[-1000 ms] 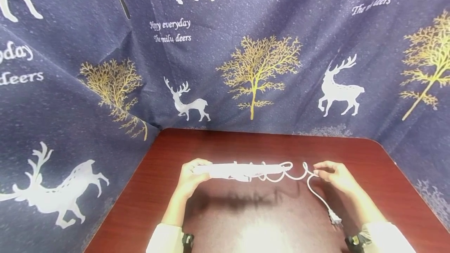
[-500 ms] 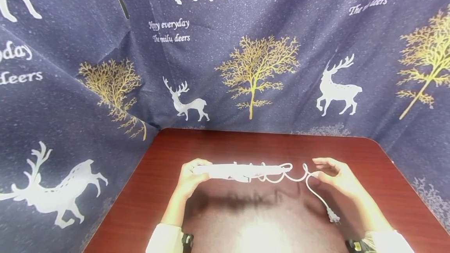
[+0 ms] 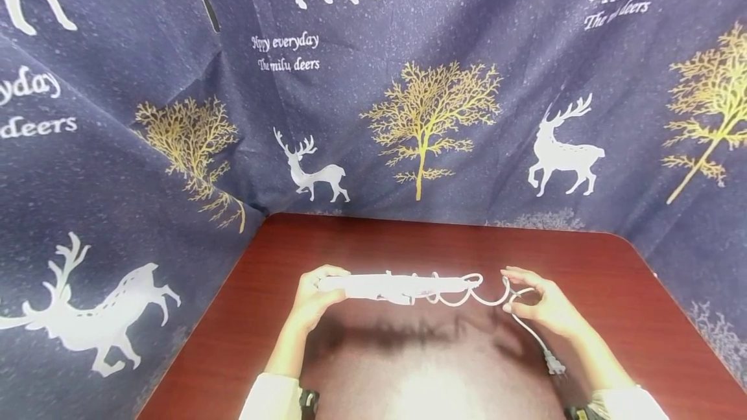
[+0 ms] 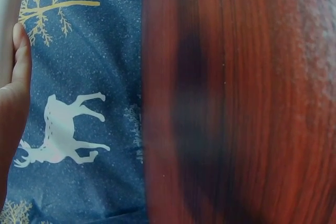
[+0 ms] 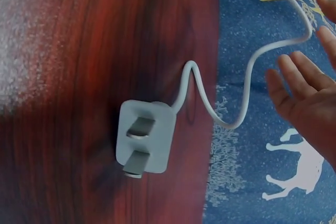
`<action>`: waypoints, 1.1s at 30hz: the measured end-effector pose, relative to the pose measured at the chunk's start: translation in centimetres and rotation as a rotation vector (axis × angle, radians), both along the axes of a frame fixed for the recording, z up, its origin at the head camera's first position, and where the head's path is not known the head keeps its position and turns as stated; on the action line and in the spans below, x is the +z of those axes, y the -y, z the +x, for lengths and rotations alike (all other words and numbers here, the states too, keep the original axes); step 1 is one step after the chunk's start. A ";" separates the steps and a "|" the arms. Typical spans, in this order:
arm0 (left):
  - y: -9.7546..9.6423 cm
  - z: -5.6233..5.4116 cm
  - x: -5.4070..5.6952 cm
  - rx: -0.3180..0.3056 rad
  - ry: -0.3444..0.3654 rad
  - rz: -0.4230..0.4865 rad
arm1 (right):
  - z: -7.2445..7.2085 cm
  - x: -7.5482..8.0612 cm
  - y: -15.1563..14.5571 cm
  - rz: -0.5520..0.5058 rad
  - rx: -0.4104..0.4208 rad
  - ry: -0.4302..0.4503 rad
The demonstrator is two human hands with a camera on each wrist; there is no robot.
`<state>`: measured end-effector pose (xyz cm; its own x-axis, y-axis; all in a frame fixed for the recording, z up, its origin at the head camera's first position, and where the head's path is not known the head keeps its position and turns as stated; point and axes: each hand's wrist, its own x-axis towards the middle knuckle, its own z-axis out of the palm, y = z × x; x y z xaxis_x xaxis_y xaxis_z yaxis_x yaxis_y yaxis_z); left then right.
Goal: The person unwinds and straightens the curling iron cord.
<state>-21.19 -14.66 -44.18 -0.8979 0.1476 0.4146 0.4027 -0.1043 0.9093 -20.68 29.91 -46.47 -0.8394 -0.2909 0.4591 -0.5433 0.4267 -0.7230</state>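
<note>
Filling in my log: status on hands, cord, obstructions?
Left hand grips white bar. Right hand open at white cord, contact unclear. Plug hanging. No obstruction seen.

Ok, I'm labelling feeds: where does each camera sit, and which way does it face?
Head: worn on the head, facing forward and down at the white bar, cord and table; left hand, right hand, forearms and sleeves show.
Left wrist: on that wrist, facing across the table to the printed cloth; left hand partly shows at the left edge.
Right wrist: on that wrist, facing the plug, table and cloth; right hand partly shows at the right edge.
Shared: head and right wrist both show plug, cord and right hand.
</note>
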 end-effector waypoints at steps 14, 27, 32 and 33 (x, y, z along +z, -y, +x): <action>0.2 -1.3 -1.8 0.003 0.017 0.031 | -0.4 -0.5 0.5 0.134 -0.096 -0.105; 0.2 -1.6 -1.9 -0.001 0.043 0.042 | -0.7 -0.7 0.0 0.142 -0.210 -0.234; 0.2 -1.6 -1.8 -0.007 0.057 0.042 | -0.4 -0.7 0.1 0.119 -0.178 -0.201; 0.2 -1.6 -1.8 -0.006 0.055 0.041 | -0.4 -0.7 0.2 0.111 -0.173 -0.192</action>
<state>-22.75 -14.91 -46.01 -0.9188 0.1366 0.3703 0.3514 -0.1441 0.9251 -21.11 29.72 -47.18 -0.7815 -0.2088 0.5880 -0.5784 0.5958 -0.5572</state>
